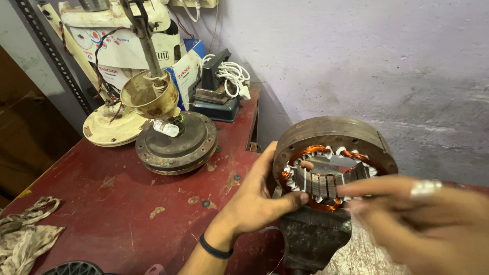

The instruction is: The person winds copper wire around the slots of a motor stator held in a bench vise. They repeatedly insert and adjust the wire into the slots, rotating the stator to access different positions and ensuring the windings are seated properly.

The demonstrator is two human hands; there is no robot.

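Red workbench (127, 203) | left hand (254, 198) grips motor stator (333, 153) | right hand (423, 219) open, fingertip touching windings (316, 186)

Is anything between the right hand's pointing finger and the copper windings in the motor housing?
Nothing visible. The right hand, blurred, points its finger straight at the windings with open air between. The left hand grips the housing from the opposite side, clear of that path.
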